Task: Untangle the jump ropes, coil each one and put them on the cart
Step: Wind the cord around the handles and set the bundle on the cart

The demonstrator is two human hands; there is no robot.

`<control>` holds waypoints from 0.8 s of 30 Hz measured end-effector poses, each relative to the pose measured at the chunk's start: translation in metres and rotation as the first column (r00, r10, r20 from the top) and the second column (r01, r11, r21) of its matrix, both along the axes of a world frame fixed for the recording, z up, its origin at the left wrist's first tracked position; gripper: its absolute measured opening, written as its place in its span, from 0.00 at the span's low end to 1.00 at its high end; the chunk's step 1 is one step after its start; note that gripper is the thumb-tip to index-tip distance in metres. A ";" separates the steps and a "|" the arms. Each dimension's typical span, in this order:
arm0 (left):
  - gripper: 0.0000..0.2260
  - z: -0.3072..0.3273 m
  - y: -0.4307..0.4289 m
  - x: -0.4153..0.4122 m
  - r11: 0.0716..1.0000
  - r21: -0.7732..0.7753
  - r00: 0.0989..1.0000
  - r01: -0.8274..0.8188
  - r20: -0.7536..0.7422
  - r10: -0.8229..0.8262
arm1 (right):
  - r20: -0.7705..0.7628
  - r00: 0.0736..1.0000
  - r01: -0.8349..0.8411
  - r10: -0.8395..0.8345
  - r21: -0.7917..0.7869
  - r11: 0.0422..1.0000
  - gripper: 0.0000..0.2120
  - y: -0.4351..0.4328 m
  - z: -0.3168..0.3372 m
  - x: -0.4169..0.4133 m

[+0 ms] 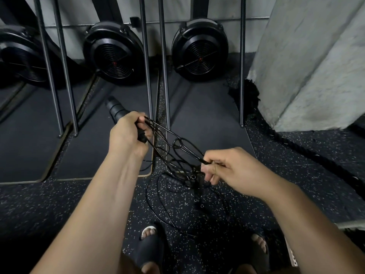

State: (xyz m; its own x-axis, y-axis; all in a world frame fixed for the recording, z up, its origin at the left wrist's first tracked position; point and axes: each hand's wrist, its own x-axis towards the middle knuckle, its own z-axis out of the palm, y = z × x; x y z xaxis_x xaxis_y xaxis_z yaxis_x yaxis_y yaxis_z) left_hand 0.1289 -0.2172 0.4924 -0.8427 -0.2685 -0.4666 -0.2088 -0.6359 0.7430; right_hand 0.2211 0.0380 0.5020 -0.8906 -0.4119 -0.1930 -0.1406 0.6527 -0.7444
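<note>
Gripping a black handle (116, 110) in left hand (126, 135), fingers curled round it plus a few cord strands. Pinching more strands w/ right hand (237, 171), thumb & forefinger tight, other fingers loosely curled below. Stretched btwn the two: the jump ropes (178, 149), several thin black cords crossing, w/ one small loop knotted mid-span. Below right hand, a second handle (170, 178), dangling or resting, can't tell which. Slack loops spilling onto the speckled floor (98, 204), just ahead of the sandals (152, 248). Further out: grey mats (207, 115), fan wheels (199, 54) by the back wall, concrete pillar (306, 66) at right w/ a thick rope (296, 145) along its base. No cart in view.

Prob. step one, untangling; nothing coiled yet. Next: ease tension, find a free handle, feed it back thru the loop. Pulling harder = likely a tighter knot.
</note>
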 end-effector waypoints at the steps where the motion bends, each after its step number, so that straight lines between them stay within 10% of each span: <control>1: 0.11 -0.001 -0.002 -0.001 1.000 -0.006 1.000 -0.005 0.007 0.005 | 0.006 1.000 -0.004 0.004 0.005 1.000 0.11 0.001 0.001 0.001; 9: 0.09 0.000 0.026 0.009 0.973 -0.033 0.971 0.227 -0.068 -0.229 | 0.022 0.998 0.052 -0.062 0.318 0.947 0.33 -0.013 -0.007 0.004; 24: 0.09 0.011 -0.011 0.000 0.988 -0.017 0.985 0.154 -0.072 -0.155 | 0.015 0.999 0.030 -0.032 0.136 0.990 0.06 -0.004 -0.028 0.009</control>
State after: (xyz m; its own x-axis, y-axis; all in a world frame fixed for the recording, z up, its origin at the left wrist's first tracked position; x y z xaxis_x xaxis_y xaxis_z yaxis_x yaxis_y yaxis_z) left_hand 0.1285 -0.2278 0.5036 -0.9060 -0.1376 -0.4004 -0.2491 -0.5913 0.7670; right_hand 0.2302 0.0344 0.4740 -0.8988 -0.3528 -0.2603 -0.1066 0.7517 -0.6508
